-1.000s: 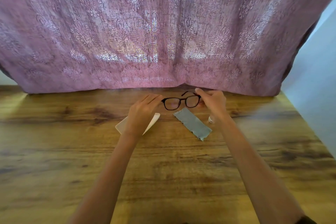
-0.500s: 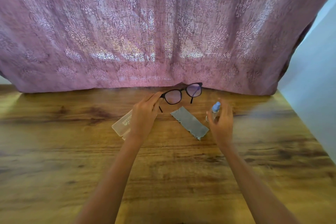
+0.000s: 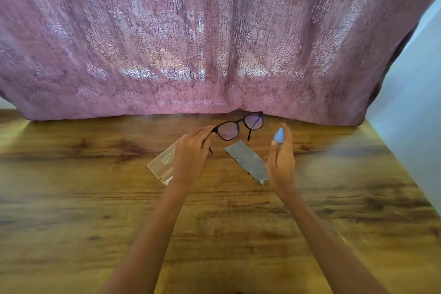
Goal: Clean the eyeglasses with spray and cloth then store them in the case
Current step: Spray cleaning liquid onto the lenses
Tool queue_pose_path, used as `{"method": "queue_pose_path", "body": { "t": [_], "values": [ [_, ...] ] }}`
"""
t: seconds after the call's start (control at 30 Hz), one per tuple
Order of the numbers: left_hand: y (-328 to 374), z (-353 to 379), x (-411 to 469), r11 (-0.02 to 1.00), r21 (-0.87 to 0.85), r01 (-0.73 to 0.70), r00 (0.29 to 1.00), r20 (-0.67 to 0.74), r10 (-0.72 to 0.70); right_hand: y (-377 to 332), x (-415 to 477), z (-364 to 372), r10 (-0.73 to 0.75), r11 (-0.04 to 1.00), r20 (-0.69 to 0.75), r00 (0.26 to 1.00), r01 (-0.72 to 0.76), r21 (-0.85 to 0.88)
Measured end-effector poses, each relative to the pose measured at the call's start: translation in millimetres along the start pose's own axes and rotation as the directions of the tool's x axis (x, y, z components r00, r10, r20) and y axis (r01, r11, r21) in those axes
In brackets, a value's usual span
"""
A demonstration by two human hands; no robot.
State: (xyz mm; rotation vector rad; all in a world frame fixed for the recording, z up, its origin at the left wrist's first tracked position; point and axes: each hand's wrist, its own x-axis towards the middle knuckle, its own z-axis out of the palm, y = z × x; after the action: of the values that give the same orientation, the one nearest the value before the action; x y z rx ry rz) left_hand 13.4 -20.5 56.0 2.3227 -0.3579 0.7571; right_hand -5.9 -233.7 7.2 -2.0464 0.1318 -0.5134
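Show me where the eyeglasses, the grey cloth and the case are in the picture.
eyeglasses (image 3: 228, 130): head view, on the lens nearer the left hand.
grey cloth (image 3: 248, 160): head view, on its middle, flat on the table.
case (image 3: 160, 162): head view, on its clear lid.

A home room: patterned mauve curtain (image 3: 191, 43) behind a wood-grain table (image 3: 71, 210), pale wall (image 3: 415, 126).

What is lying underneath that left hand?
Under the left hand lies a pale translucent plastic glasses case on the wooden table. Only its left end shows; the hand covers the rest, so whether it is open is unclear.
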Motion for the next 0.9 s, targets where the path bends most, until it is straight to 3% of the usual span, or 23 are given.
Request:
{"method": "queue_pose_path", "body": {
  "t": [0.13, 0.3, 0.5, 0.9],
  "values": [
    [2, -1, -3, 1.000, 0.006, -0.017, 1.000, 0.004, 0.017, -34, -20, 14, -0.215, 0.977, -0.037, 0.976, 0.215, -0.012],
    [5, -3, -5, 1.000, -0.030, 0.003, 1.000, 0.020, -0.002, -66, -25, 22, -0.336, 0.939, 0.075, 0.939, 0.340, -0.053],
    [6, -5, -6, 0.999, -0.045, -0.010, 1.000, 0.003, 0.010, -78, -19, 26, -0.304, 0.930, 0.215, 0.928, 0.338, -0.146],
    [6, -4, -3, 0.999, -0.025, -0.019, 1.000, -0.018, 0.019, -90, -17, 21, -0.290, 0.936, 0.194, 0.937, 0.320, -0.146]
  ]
}}
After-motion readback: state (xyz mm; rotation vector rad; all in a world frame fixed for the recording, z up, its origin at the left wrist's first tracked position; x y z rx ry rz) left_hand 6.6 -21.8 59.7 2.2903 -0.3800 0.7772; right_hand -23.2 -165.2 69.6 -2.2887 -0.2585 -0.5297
